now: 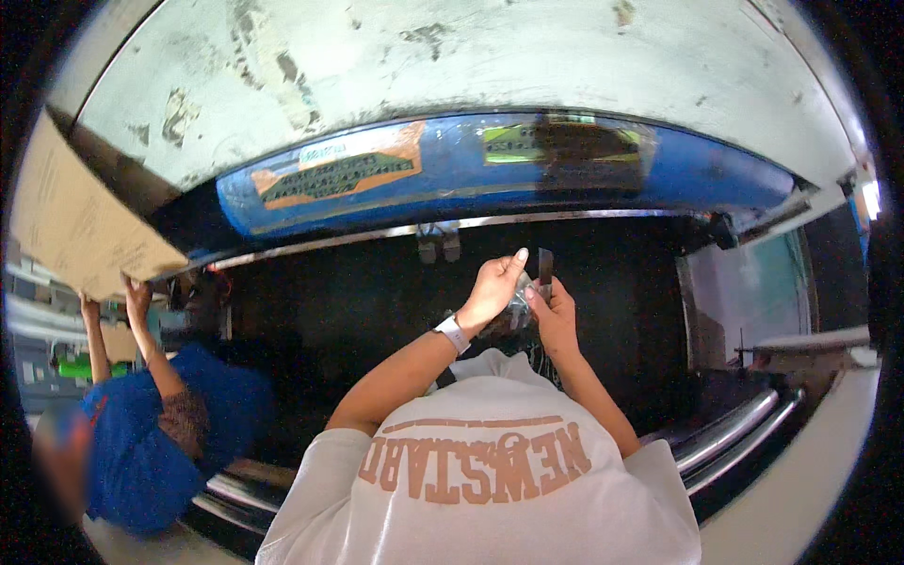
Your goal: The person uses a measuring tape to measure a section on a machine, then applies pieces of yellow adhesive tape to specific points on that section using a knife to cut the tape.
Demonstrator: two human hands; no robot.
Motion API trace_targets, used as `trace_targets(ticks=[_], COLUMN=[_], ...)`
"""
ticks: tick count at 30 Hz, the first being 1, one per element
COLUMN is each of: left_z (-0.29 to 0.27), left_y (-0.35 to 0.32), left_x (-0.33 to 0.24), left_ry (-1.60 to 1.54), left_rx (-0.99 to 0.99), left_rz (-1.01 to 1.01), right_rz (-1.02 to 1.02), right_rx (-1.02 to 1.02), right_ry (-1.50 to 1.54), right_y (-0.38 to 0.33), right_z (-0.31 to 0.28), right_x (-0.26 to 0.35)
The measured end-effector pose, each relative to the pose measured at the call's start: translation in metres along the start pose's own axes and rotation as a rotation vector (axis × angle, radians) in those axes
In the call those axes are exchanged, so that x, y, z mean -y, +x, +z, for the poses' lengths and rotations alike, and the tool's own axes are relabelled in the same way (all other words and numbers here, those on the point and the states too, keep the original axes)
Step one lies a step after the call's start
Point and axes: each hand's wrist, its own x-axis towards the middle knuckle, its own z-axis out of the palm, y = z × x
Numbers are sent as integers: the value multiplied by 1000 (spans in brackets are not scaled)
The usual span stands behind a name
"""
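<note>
Both hands meet in front of my chest, above a dark area. My left hand (pixel 492 290), with a pale watch on its wrist, is closed, its thumb pressed against crinkled clear plastic (pixel 517 309). Close beside it, my right hand (pixel 557 318) is closed too. A short, dark flat strip (pixel 545 266) stands upright out of its fingers. The plastic lies between the two hands and hangs a little below them. What exactly the plastic is, and whether it is joined to the strip, I cannot make out.
Ahead is a blue roll-shaped edge (pixel 452 179) with taped labels, below a worn pale panel (pixel 377 56). At left, a co-worker in a blue shirt (pixel 179 433) holds up a cardboard sheet (pixel 85 217). Metal rails (pixel 734 428) run at the lower right.
</note>
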Motion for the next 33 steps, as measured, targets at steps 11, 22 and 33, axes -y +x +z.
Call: trace_targets(ticks=[11, 22, 33], left_z=[-24, 48, -96], left_y=[9, -3, -13], left_x=[-14, -362, -570], left_ry=[39, 530, 1627], left_rx=[262, -107, -1340], left_rz=[-107, 1061, 887], right_rz=[-217, -341, -580], right_rx=[-589, -924, -699], right_ry=[-358, -853, -785], right_y=[-6, 47, 122], right_z=[-194, -371, -465], right_x=[51, 134, 221])
